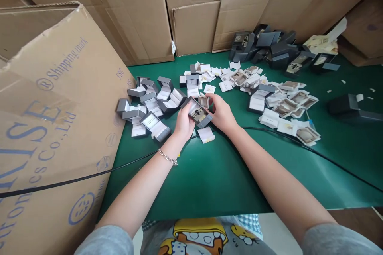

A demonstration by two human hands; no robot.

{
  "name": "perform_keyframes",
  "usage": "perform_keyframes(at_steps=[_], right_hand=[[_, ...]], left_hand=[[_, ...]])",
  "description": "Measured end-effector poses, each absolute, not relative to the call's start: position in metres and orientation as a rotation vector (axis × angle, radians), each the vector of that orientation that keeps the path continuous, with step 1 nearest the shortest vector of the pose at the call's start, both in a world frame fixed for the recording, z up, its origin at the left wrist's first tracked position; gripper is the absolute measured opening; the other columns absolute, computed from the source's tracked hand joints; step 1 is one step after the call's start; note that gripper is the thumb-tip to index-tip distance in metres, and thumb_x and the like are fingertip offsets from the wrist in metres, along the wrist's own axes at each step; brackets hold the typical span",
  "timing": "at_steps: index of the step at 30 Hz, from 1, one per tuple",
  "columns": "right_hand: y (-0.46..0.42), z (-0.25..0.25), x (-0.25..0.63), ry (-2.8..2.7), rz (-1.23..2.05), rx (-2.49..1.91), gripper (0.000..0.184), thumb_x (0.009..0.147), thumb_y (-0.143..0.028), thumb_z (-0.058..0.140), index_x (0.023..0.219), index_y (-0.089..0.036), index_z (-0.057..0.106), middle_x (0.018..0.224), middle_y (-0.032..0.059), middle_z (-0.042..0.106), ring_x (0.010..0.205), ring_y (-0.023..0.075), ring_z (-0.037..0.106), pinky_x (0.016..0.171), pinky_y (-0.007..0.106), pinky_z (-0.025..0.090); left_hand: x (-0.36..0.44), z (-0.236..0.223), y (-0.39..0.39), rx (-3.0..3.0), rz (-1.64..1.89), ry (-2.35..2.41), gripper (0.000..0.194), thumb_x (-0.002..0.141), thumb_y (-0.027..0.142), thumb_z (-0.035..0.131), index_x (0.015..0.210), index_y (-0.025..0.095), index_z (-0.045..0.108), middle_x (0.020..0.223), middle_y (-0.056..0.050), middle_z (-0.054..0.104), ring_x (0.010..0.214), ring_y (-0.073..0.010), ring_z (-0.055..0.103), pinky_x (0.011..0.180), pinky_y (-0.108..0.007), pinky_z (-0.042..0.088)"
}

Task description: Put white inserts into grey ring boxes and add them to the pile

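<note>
My left hand [183,124] is closed around a small dark grey hinged gift box [204,119], held tilted with its lid up and a cut-out pattern showing inside. Against the box's far right side, my right hand [222,114] pinches a small white-and-tan insert [203,101] between thumb and fingers. Just below the box lies a white paper piece [206,135] on the green table. To the left of my hands sit several opened grey boxes with white linings [154,126]. Beyond my right hand spreads a heap of white inserts and paper pieces [284,107].
A large printed carton [60,127] stands at the left, with more cardboard boxes [194,28] walling the back. Dark boxes [269,48] are piled at the back right. Another dark box [347,107] lies at far right. A black cable [281,136] crosses the green table [209,183].
</note>
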State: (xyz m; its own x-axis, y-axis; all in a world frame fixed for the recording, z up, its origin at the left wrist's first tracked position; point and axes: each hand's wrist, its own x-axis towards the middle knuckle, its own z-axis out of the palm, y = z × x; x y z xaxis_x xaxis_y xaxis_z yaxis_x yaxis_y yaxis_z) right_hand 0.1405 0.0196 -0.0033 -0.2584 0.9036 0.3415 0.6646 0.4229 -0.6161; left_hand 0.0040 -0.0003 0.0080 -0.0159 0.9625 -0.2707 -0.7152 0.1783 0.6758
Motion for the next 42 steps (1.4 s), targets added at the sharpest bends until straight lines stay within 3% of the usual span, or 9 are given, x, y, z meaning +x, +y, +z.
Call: perform_keyframes(at_steps=[5, 9, 17, 24, 29, 39, 42], right_hand=[[0.018, -0.001, 0.141, -2.058, 0.241, -1.263, 0.04, 0.081, -0.015, 0.056, 0.12, -0.016, 0.05, 0.122, 0.0126, 0.051, 0.113, 0.0284, 0.048, 0.097, 0.04, 0.043], [0.017, -0.001, 0.139, -2.121, 0.27, -1.193, 0.041, 0.084, -0.013, 0.051, 0.124, -0.019, 0.048, 0.131, 0.0105, 0.049, 0.123, 0.0261, 0.043, 0.104, 0.042, 0.039], [0.016, -0.002, 0.14, -2.065, 0.307, -1.265, 0.042, 0.081, -0.015, 0.059, 0.122, -0.019, 0.051, 0.123, 0.0073, 0.057, 0.113, 0.0248, 0.053, 0.094, 0.036, 0.047], [0.015, 0.0, 0.139, -1.845, 0.508, -1.329, 0.039, 0.08, -0.024, 0.062, 0.118, -0.024, 0.052, 0.118, 0.0016, 0.06, 0.107, 0.0234, 0.058, 0.089, 0.034, 0.05], [0.018, -0.004, 0.142, -1.7, 0.565, -1.297, 0.038, 0.079, -0.03, 0.064, 0.114, -0.023, 0.052, 0.105, 0.002, 0.064, 0.098, 0.0224, 0.062, 0.087, 0.034, 0.051], [0.01, 0.001, 0.136, -1.764, 0.561, -1.29, 0.041, 0.085, -0.033, 0.06, 0.122, -0.021, 0.05, 0.117, 0.0057, 0.06, 0.094, 0.0229, 0.062, 0.079, 0.033, 0.053], [0.007, 0.002, 0.136, -1.808, 0.501, -1.163, 0.041, 0.09, -0.035, 0.055, 0.128, -0.019, 0.049, 0.124, 0.0073, 0.056, 0.099, 0.0224, 0.061, 0.085, 0.033, 0.052]], left_hand=[[0.003, 0.012, 0.0, 0.32, 1.349, 0.847, 0.018, 0.087, 0.024, 0.052, 0.098, 0.016, 0.065, 0.092, -0.005, 0.068, 0.094, -0.0219, 0.064, 0.082, -0.031, 0.051], [0.002, 0.016, 0.0, 0.278, 1.336, 0.874, 0.016, 0.088, 0.026, 0.054, 0.095, 0.017, 0.065, 0.091, -0.004, 0.067, 0.089, -0.0198, 0.064, 0.08, -0.028, 0.05], [-0.002, 0.013, 0.003, 0.233, 1.269, 0.86, 0.017, 0.088, 0.026, 0.053, 0.094, 0.017, 0.065, 0.086, -0.004, 0.067, 0.075, -0.0157, 0.063, 0.072, -0.026, 0.051], [-0.005, 0.009, 0.004, 0.263, 1.26, 0.865, 0.02, 0.085, 0.03, 0.058, 0.099, 0.018, 0.065, 0.091, -0.005, 0.067, 0.077, -0.0175, 0.064, 0.074, -0.03, 0.053], [-0.005, 0.014, 0.004, 0.26, 1.21, 0.869, 0.021, 0.089, 0.029, 0.052, 0.098, 0.018, 0.068, 0.095, -0.006, 0.068, 0.082, -0.0171, 0.065, 0.077, -0.028, 0.052], [-0.003, 0.013, 0.002, 0.312, 1.206, 0.826, 0.019, 0.089, 0.026, 0.052, 0.092, 0.017, 0.069, 0.094, -0.005, 0.068, 0.083, -0.0155, 0.063, 0.077, -0.025, 0.051], [-0.003, 0.013, 0.003, 0.297, 1.201, 0.814, 0.023, 0.092, 0.026, 0.048, 0.092, 0.016, 0.069, 0.093, -0.005, 0.068, 0.08, -0.0147, 0.063, 0.074, -0.024, 0.051]])
